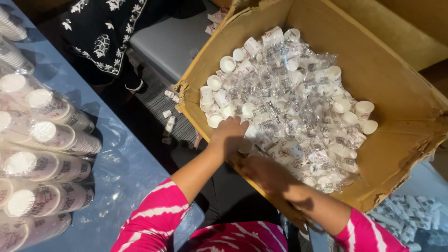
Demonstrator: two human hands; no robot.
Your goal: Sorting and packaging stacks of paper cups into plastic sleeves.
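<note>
Left hand reaching into the cardboard box, fingers curling onto small white cups, right hand gripping the near box edge, fingers wrapping around it.

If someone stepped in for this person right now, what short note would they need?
Left hand: reaching into the cardboard box, fingers on the small white paper cups; whether it grips one cannot be told.
Right hand: at the box's near wall, in shadow; grip unclear.
The box holds many loose cups among clear wrappers.
Wrapped cup stacks lie on the blue table at left.
A few cups lie on the floor.
</note>
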